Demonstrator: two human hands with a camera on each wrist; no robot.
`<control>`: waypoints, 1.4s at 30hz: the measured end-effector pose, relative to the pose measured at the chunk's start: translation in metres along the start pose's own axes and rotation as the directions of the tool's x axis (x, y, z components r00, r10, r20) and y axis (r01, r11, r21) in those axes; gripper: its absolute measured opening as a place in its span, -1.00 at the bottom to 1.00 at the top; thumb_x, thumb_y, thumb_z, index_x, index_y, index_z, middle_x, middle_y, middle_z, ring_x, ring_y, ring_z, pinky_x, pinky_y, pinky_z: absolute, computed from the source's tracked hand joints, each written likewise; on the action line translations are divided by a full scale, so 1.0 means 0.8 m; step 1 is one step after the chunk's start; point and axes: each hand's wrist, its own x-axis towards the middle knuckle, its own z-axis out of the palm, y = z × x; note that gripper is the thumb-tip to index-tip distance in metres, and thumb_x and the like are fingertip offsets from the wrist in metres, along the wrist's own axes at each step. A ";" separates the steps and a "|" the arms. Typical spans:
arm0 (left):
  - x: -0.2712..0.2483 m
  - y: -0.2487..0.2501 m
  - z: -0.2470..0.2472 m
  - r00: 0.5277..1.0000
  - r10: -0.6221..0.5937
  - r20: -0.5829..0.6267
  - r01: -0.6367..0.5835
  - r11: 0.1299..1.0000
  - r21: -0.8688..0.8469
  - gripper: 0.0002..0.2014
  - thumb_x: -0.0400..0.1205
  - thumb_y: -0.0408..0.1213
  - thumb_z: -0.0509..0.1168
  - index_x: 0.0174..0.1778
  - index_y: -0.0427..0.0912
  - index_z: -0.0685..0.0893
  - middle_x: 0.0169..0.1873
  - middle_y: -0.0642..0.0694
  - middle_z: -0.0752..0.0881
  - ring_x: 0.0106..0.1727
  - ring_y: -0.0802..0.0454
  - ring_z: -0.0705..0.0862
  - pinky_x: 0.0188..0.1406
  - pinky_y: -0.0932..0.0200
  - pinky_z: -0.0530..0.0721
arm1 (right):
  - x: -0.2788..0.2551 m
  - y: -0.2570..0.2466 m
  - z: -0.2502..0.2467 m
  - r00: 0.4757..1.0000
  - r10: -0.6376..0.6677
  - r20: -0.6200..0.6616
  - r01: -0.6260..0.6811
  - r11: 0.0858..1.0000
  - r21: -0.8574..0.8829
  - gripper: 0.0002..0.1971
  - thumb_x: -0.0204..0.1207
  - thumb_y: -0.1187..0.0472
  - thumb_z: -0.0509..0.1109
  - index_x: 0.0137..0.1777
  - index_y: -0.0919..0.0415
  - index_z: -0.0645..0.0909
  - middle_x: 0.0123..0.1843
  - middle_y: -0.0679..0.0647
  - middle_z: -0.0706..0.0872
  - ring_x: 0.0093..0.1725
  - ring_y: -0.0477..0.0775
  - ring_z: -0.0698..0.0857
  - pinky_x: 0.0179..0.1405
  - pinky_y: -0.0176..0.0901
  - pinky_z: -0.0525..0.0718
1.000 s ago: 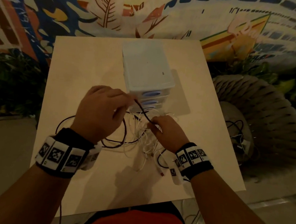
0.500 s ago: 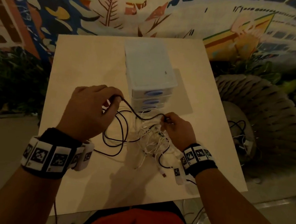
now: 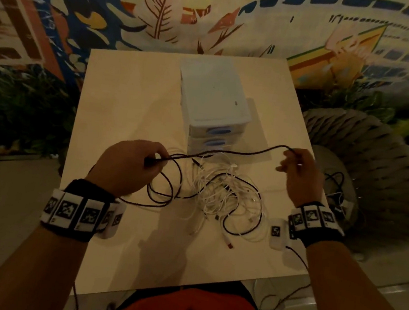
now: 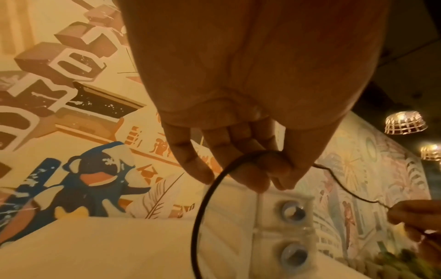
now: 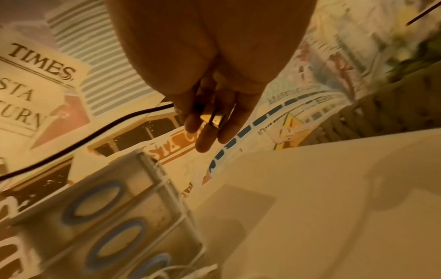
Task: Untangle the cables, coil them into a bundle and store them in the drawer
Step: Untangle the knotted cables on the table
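Note:
A thin black cable (image 3: 236,153) stretches between my two hands above the table (image 3: 127,111). My left hand (image 3: 131,165) pinches it near a loop; in the left wrist view the black cable (image 4: 205,198) curves down from the left hand (image 4: 253,169). My right hand (image 3: 297,172) pinches its far end at the right; the right hand (image 5: 210,120) shows the black cable (image 5: 83,139) running off leftward. Below lies a tangle of white cables (image 3: 222,194) mixed with black loops. The white drawer unit (image 3: 213,105) with blue handles stands behind, drawers closed.
A red-tipped plug (image 3: 229,243) lies near the table's front. A grey woven chair (image 3: 376,188) with more cables stands to the right. A painted wall and plants run behind the table.
My hands have moved apart, the right one going far to the right, drawing the black cable out of the tangle into a long span.

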 end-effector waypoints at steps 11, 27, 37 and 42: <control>0.002 0.005 -0.001 0.993 0.097 -0.068 -0.103 0.990 -0.099 -0.56 0.70 0.21 0.11 0.20 0.09 0.80 -0.25 0.06 0.74 -0.27 0.11 0.61 -0.25 0.12 0.59 | -0.050 -0.070 0.008 0.895 -0.012 0.445 0.038 0.998 -0.051 -0.69 0.60 0.30 0.37 0.23 -0.09 0.56 -0.27 0.04 0.80 -0.33 -0.13 0.71 -0.24 -0.33 0.60; -0.007 0.031 -0.003 0.994 0.109 -0.009 -0.109 0.976 -0.187 -0.87 0.71 -0.01 0.35 -0.01 0.07 0.76 -0.38 0.09 0.68 -0.37 0.17 0.58 -0.42 0.39 0.36 | -0.072 -0.157 0.055 0.752 -0.289 0.592 0.340 0.940 0.027 -0.74 0.69 -0.11 0.36 -0.26 -0.18 0.59 -0.43 -0.12 0.55 -0.41 -0.17 0.51 -0.37 -0.26 0.38; -0.040 -0.028 0.052 0.981 -0.071 0.178 0.092 0.990 -0.111 -0.81 0.74 -0.01 0.28 0.06 0.04 0.78 -0.30 0.10 0.70 -0.21 0.06 0.69 -0.16 0.06 0.66 | -0.037 -0.137 0.000 0.925 -0.234 0.300 0.137 0.940 0.312 -0.61 0.62 -0.04 0.39 -0.46 0.00 0.56 -0.54 -0.15 0.44 -0.47 -0.15 0.38 -0.42 -0.17 0.34; -0.054 -0.067 0.054 0.944 -0.233 0.232 0.247 0.968 -0.036 -0.84 0.76 -0.07 0.28 0.05 0.02 0.75 -0.38 0.12 0.61 -0.24 0.00 0.68 -0.21 0.07 0.61 | -0.015 -0.129 -0.018 0.985 -0.021 0.170 -0.074 0.845 0.530 -0.49 0.68 0.08 0.25 -0.58 0.03 0.41 -0.52 -0.06 0.39 -0.42 -0.05 0.36 -0.32 -0.16 0.34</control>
